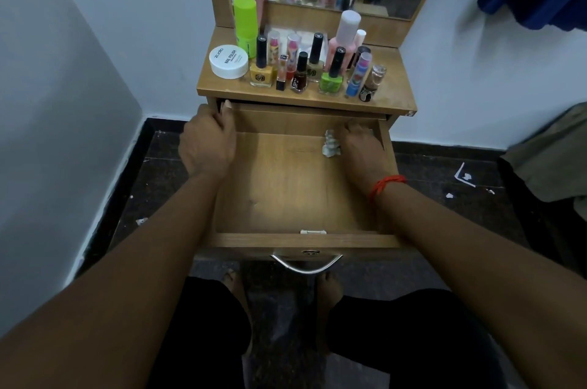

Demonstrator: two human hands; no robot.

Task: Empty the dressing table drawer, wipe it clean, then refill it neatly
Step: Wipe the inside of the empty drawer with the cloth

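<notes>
At my nine o'clock the left hand (206,142) grips the left wall of the drawer (305,241) near its back end, fingers curled over the edge and the thumb tip showing at the top; I judge that it steadies the drawer. The drawer is pulled well out toward me, and its wooden floor is bare except for what the other hand has. Up at twelve o'clock its contents appear to stand on the counter (394,93): a white jar (228,62) at the left, then a row of nail polish bottles (298,71) and small tubes running to the right. At about one o'clock, in the drawer's back right corner, a white wad (331,144) of tissue or cloth sticks out from under the right hand (362,142), whose fingers curl down onto it against the drawer floor. So I take the emptying as done and the wiping as under way in that corner; the refilling is all left to do. At three o'clock a few pale scraps (465,175) lie on the dark floor.
</notes>
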